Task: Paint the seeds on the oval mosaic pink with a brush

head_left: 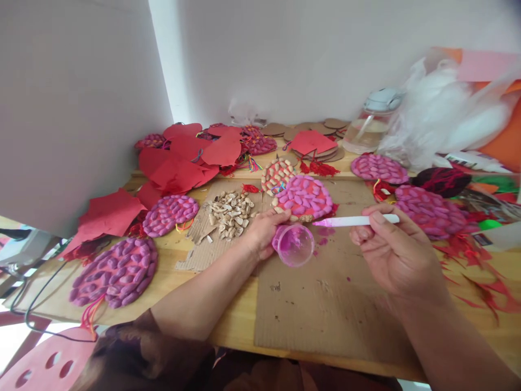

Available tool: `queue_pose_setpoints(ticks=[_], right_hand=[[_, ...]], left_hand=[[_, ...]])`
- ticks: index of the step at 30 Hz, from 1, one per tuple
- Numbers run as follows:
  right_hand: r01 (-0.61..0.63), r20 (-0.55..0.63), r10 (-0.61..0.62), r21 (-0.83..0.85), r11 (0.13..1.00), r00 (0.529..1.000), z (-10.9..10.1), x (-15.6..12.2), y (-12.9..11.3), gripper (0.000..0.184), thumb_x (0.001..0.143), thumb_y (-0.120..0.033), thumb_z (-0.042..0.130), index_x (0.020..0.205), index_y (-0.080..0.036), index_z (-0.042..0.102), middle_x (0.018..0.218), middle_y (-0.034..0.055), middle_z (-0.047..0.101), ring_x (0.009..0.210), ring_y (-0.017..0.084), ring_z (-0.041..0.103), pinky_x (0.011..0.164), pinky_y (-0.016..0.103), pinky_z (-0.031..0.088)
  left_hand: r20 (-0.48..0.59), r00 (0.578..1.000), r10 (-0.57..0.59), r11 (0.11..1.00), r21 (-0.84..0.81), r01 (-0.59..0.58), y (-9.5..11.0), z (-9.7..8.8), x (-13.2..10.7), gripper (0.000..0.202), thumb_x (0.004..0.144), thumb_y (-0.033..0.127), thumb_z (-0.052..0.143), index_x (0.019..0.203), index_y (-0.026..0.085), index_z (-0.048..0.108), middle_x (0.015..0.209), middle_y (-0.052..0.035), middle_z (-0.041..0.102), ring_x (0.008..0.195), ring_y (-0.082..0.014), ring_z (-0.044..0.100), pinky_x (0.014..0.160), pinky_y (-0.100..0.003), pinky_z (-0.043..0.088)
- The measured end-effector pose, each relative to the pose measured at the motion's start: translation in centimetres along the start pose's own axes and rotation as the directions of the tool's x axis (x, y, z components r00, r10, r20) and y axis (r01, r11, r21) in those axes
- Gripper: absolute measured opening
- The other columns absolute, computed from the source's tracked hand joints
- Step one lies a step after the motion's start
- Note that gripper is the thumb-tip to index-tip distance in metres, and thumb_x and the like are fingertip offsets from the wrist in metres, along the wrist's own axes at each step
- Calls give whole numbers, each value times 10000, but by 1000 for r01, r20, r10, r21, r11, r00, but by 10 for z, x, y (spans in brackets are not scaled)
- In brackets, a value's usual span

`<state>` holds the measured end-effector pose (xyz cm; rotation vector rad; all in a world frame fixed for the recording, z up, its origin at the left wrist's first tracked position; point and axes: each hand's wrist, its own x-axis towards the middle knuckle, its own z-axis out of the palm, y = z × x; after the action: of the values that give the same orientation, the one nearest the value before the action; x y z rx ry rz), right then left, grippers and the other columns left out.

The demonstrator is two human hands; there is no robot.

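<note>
My left hand [264, 236] is closed round the side of a small clear plastic cup [296, 247] smeared with pink-purple paint, its mouth tipped toward me. Its thumb reaches the near edge of a round disc [307, 198] covered in peanut shells, most painted pink and a few at the near left edge bare tan. Pinched in my right hand [396, 250] is a white-handled paintbrush [350, 221], its pink-stained tip pointing left, just above the cup's rim and near the disc. Behind the disc lies another peanut-shell disc [278, 175] with unpainted shells.
Brown cardboard [317, 309] with paint spots covers the table's middle. Loose peanut shells [230, 214] lie left. Finished-looking pink discs [116, 271] sit on both sides, with red paper [179, 157] at the back left. A lidded jar [368, 127] and plastic bag [439, 108] stand at back right.
</note>
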<state>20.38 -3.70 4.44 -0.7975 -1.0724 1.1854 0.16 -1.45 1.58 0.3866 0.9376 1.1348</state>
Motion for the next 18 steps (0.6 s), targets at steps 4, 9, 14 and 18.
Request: queue_pose_setpoints(ticks=[4,9,14,18], right_hand=[[10,-82,-11,-8,1000,997,0,4,1,59,788,-307,761,799,-265,721,649,-27,512,578,118,484,509,259,409],[8,-164,-5,13,1000,986,-6,12,4,96,780,-315,763,792,-251,693,621,-42,495,564,115,472,514,250,407],[-46,-168,55,56,997,984,-7,12,4,129,751,-322,791,787,-242,697,602,-42,498,560,113,467,510,239,399],[-50,-150,56,49,998,987,-4,10,3,112,770,-307,779,789,-237,695,610,-44,499,567,109,471,517,242,397]], left_hand=[[6,999,-51,993,108,50,0,2,-4,180,848,37,614,681,99,645,609,-111,703,476,-150,650,502,-228,524],[22,994,-110,981,163,105,5,8,-12,195,857,-1,568,723,106,660,610,-88,707,475,-144,657,517,-222,534],[-9,989,-150,981,124,150,6,9,-8,308,985,227,498,830,74,716,684,-129,729,498,-155,657,561,-262,564],[37,992,-120,988,103,116,1,1,-2,252,943,241,595,790,79,711,650,-107,705,495,-140,639,548,-236,544]])
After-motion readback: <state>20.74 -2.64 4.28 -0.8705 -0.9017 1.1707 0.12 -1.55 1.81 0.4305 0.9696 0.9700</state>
